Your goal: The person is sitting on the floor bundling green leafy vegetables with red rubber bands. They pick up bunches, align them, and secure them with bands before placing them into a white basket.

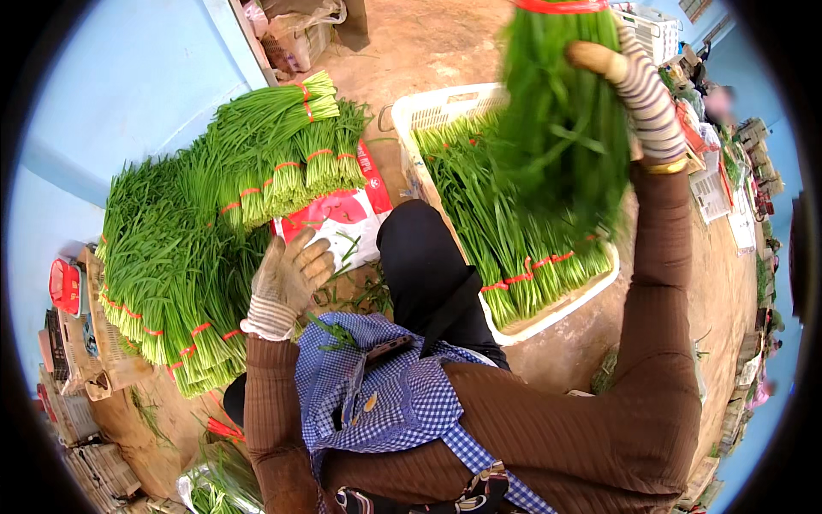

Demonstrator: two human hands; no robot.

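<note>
My right hand [603,64], in a striped knit glove, grips a bundle of green garlic chives [559,122] with a red tie at its top. The leaves hang down, blurred, over a white plastic crate [411,128]. Inside that crate lie several red-tied chive bundles [507,225]. My left hand [295,270], gloved too, holds nothing and has its fingers apart. It is beside a large pile of tied chive bundles [173,257] on the left. Part of the pile rests on a red and white printed sack [347,221].
Blue walls [128,77] border the left side. Crates [106,334] and a red basket [64,286] stand by the pile. Loose red ties [225,429] and a plastic bag of chives [218,485] lie at lower left. People and more crates line the far right.
</note>
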